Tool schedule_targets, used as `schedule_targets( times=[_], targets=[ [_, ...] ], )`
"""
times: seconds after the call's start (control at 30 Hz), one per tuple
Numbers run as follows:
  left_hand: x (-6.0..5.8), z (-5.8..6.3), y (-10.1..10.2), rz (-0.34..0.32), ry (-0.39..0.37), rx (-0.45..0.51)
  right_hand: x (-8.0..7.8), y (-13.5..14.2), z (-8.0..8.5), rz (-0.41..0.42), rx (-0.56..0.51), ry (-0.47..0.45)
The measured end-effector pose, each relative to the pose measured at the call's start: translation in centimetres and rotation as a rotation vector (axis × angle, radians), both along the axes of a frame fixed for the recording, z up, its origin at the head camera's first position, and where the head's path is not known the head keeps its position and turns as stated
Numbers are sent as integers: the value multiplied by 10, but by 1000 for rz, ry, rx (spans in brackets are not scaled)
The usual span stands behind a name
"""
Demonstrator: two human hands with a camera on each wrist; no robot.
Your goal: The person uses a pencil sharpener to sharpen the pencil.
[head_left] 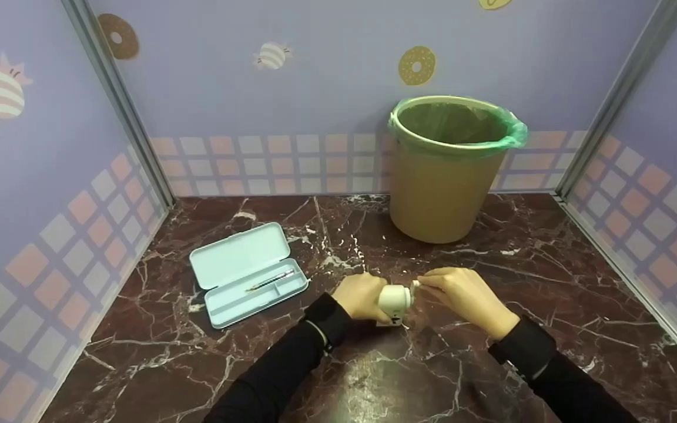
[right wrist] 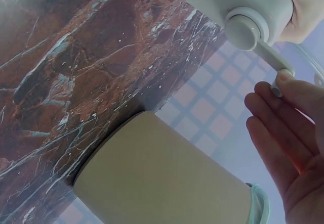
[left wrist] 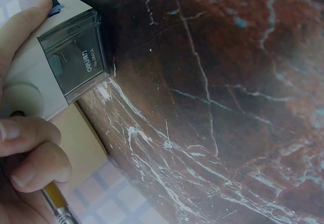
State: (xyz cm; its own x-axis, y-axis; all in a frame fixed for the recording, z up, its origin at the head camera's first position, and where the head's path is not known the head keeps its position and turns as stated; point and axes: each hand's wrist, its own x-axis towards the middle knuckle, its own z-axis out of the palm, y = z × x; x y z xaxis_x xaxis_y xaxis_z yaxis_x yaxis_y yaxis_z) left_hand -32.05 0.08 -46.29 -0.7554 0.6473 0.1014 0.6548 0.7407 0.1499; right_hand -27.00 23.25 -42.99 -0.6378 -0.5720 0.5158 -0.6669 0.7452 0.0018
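Observation:
My left hand (head_left: 361,296) grips a white crank pencil sharpener (head_left: 394,301) just above the marble tabletop. In the left wrist view, the sharpener's dark see-through shavings drawer (left wrist: 76,57) shows. Curled fingers lie over a yellow pencil (left wrist: 54,196) with a metal band, beside the sharpener's round front; the pencil's other end is hidden by the fingers. My right hand (head_left: 465,296) pinches the knob at the end of the sharpener's crank handle (right wrist: 276,59) between thumb and fingers.
An open light-blue pencil case (head_left: 238,255) lies to the left, a pencil (head_left: 271,280) inside it. At the back right stands a tan bin (head_left: 441,194) with a green bag over its rim. Patterned walls enclose the marble tabletop (head_left: 156,358); pale specks dot it.

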Motion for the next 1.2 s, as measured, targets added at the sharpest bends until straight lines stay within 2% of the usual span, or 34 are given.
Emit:
schedule_targets(
  times=[0.57,1.2],
  targets=[
    [1,2,-1,-8,-9,-1,-13,-5,-5,-42,45,77],
    [0,2,1,-22,0,-6,-31,-11,-9,-79,86,-8]
  ],
)
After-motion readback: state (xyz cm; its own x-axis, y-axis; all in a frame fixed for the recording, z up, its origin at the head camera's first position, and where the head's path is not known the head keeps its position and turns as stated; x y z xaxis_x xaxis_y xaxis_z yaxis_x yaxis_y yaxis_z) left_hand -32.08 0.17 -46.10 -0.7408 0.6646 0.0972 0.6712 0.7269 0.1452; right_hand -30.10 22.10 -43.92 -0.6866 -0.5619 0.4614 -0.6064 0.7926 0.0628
